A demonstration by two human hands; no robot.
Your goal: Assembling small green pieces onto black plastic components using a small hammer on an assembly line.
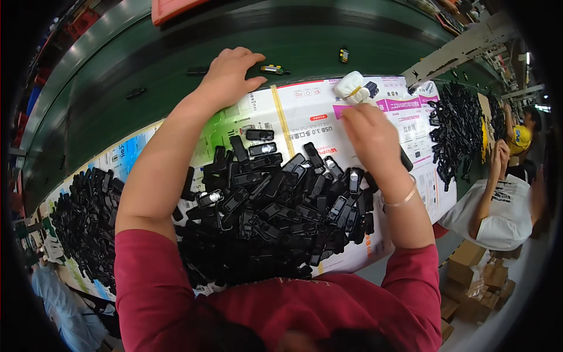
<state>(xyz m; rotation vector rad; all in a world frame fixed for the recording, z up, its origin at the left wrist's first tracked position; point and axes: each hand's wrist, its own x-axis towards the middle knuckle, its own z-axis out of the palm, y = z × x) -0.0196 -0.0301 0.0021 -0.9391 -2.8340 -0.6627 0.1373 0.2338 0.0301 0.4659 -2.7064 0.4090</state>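
Observation:
My left hand [231, 76] reaches over the dark green conveyor belt [305, 44], thumb and fingers spread apart. Just right of its fingertips lies a small black part with yellow and silver pieces [272, 69]. My right hand [372, 141] is above the printed cardboard to the right, its fingers bent and close together. What they hold, if anything, is hidden. Directly beyond those fingers is a white bundle tied with a yellowish band [350, 86]; whether they touch it I cannot tell. Between my forearms spreads a heap of small black plastic casings [281, 199].
Another similar part [343, 55] and a dark piece [136, 93] lie on the belt. More black casings are piled at left [85, 223] and right [460, 129]. A pale metal post [457, 53] rises at right. Co-workers sit beyond it, near cardboard boxes [475, 276].

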